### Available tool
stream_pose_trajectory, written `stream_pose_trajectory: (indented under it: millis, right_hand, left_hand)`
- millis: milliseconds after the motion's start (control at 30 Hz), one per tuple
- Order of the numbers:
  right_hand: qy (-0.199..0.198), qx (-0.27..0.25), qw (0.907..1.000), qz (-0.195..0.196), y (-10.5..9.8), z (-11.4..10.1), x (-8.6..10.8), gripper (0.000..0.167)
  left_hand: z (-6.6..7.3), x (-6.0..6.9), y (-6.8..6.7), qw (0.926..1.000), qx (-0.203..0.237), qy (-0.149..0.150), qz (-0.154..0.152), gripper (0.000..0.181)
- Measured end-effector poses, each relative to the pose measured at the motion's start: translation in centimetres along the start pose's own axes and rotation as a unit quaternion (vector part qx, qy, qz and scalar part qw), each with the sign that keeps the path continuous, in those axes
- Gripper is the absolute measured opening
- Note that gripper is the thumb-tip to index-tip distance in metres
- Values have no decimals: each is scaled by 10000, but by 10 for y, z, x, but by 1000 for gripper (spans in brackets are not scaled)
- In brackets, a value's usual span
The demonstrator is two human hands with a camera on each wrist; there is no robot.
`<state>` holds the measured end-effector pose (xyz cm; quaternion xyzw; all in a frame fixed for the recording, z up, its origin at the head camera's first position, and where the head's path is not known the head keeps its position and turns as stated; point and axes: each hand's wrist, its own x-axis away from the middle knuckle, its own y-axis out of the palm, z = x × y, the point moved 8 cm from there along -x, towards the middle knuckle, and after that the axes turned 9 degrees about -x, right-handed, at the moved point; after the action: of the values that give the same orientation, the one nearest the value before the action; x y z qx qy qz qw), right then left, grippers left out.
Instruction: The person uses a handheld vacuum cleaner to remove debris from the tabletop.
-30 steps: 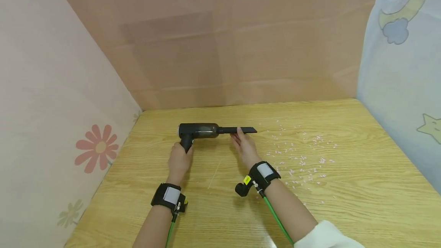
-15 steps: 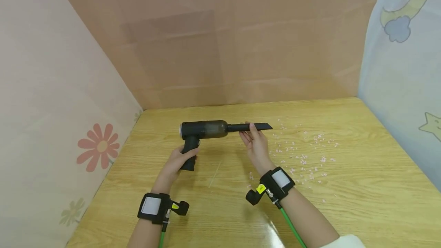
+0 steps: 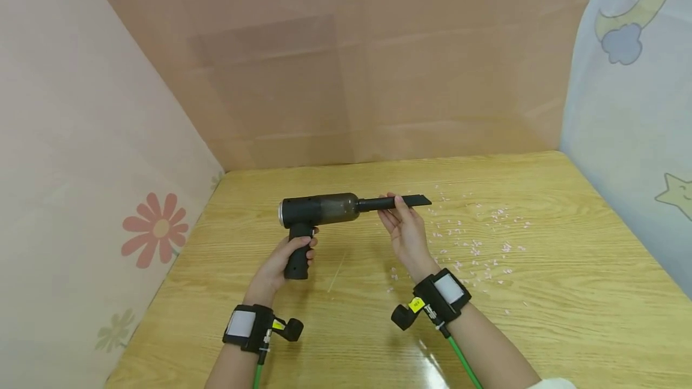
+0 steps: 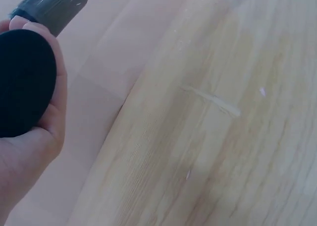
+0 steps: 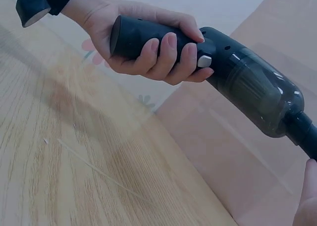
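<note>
A black handheld vacuum (image 3: 319,210) with a smoky clear chamber and a long slanted nozzle is held level above the table. My left hand (image 3: 278,262) grips its handle; in the right wrist view the left hand's (image 5: 153,47) fingers wrap round the handle (image 5: 136,37), close to a silver button. My right hand (image 3: 406,234) pinches the nozzle (image 3: 378,203) between thumb and fingers, near its tip. The left wrist view shows the handle's round base (image 4: 25,82) inside the left hand (image 4: 57,117). Small pale pink paper bits (image 3: 476,251) are scattered on the table to the right.
The wooden table (image 3: 567,269) meets a brown backdrop (image 3: 378,77) behind. A flower-printed sheet (image 3: 81,137) stands at the left, and a sheet with moon and star (image 3: 622,137) at the right. A thin pale strip (image 3: 337,272) lies on the table below the vacuum.
The vacuum has moved right and appears raised. My left hand has shifted its hold on the handle, whose lower end now shows. My right hand has moved right with the nozzle.
</note>
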<state>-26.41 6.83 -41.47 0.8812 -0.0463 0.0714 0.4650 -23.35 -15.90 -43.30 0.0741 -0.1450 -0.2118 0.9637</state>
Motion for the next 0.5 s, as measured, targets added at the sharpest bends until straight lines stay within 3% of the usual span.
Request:
stream_pose_trajectory:
  millis: [200,500]
  right_hand:
    - [-14,64,9995,322,-1,-3,1,21]
    - [-54,-53,9993,378,-2,-6,1,20]
  left_hand:
    - [-2,0,0,9985,-274,-36,464,32]
    - [-3,1,5,9979,-413,142,484,30]
